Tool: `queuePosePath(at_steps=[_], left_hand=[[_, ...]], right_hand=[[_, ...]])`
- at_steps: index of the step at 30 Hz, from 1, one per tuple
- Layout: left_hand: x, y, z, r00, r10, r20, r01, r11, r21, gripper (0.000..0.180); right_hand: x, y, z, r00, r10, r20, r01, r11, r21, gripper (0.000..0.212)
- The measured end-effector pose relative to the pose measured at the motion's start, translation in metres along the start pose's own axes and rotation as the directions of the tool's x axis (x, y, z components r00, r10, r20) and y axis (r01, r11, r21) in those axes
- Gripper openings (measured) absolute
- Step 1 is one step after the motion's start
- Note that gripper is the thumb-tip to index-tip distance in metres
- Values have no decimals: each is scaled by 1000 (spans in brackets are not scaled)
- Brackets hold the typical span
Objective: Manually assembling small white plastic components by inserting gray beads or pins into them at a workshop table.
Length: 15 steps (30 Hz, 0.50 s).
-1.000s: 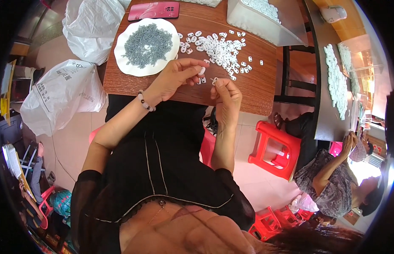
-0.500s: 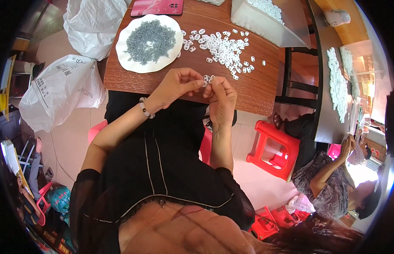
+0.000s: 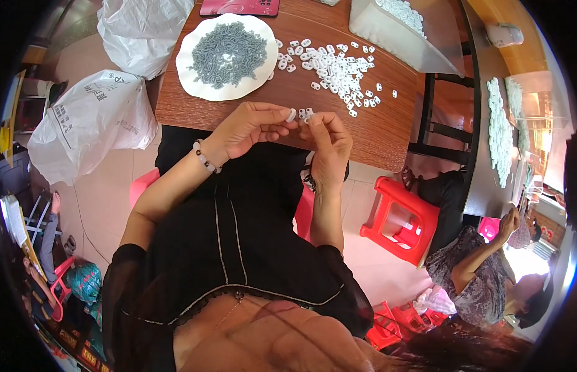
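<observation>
My left hand (image 3: 254, 129) pinches a small white oval plastic piece (image 3: 291, 115) between thumb and forefinger, its other fingers loosely curled. Close beside it, my right hand (image 3: 330, 141) has thumb and forefinger closed on a small white two-holed piece (image 3: 309, 114). Another such piece (image 3: 302, 113) shows between the hands; whether it is held or lies on the table, I cannot tell. Beyond the hands a pile of white two-holed pieces (image 3: 338, 71) spreads over the brown table (image 3: 369, 133). A white wavy-rimmed plate (image 3: 184, 69) holds many short grey rods (image 3: 229, 56).
A translucent bin (image 3: 387, 43) of white pieces stands at the table's far right, a pink phone (image 3: 239, 7) at the far edge. White sacks (image 3: 93, 124) sit left. On the right are a red stool (image 3: 400, 220), a dark table (image 3: 483, 155) and another person (image 3: 477, 266).
My hands have drawn slightly apart, and the white piece in my left hand now shows edge-on. The whole view has shifted a little, moving the tabletop right.
</observation>
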State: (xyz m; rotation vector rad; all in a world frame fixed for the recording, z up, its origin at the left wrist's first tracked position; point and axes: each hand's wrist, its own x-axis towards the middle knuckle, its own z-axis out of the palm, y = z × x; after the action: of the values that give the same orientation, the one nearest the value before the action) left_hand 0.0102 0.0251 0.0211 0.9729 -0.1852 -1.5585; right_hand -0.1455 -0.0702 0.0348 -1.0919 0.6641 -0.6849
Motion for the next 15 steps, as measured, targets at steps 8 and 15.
queuePosePath(at_steps=[8, 15], left_hand=[[-6, 2, -7, 1000, -12, -19, 11, 998, -69, 22], [-7, 0, -6, 1000, 19, -13, -19, 1000, -19, 22]], right_hand=[[-2, 2, 12, 996, -73, 54, 77, 993, -84, 8], [-2, 1, 14, 994, -93, 54, 97, 992, -79, 7]])
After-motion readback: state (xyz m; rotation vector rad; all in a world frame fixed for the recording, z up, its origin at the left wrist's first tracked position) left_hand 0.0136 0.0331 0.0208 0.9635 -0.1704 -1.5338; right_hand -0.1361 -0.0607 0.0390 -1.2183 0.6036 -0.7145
